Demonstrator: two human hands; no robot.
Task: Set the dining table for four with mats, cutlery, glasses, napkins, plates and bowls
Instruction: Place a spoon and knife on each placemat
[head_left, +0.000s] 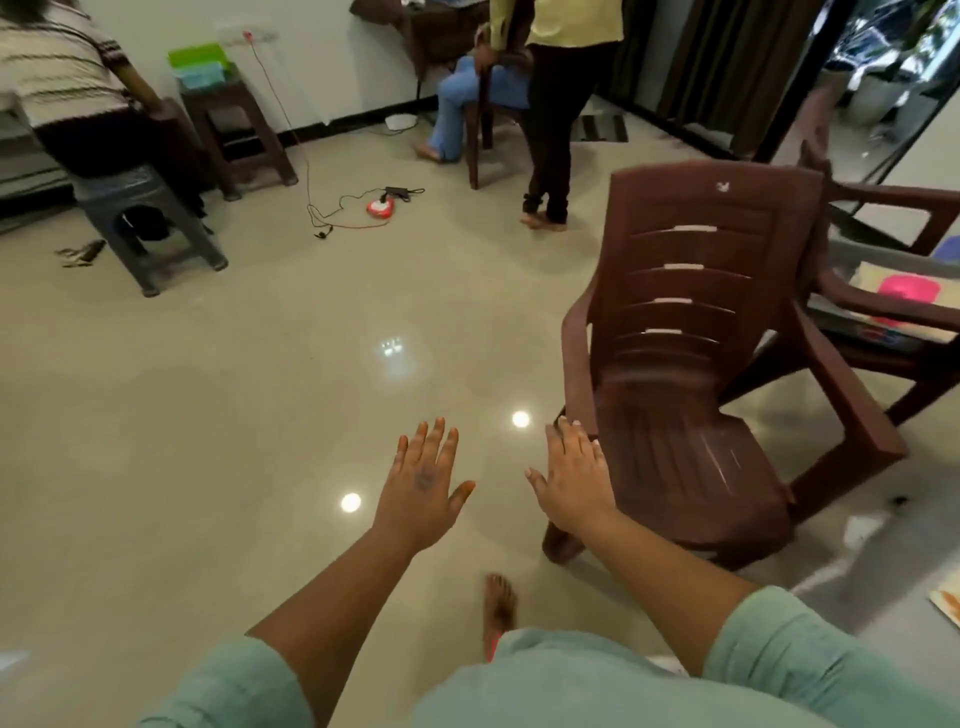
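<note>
Both my hands are stretched out in front of me over a glossy tiled floor, empty, fingers straight. My left hand (423, 480) hovers above bare floor. My right hand (571, 478) is at the front left corner of a brown plastic armchair (691, 374), its fingertips touching or just short of the armrest. At the right edge, part of a grey table (878, 254) shows a cream mat (872, 283) with a pink plate or bowl (909, 293) on it. No cutlery, glasses or napkins are in sight.
A second brown chair (893, 208) stands behind the first by the table. A red extension cord and socket (381, 208) lie on the floor ahead. One person sits on a grey stool (150, 218) at left; two more people are by a wooden chair (488, 119) at the back.
</note>
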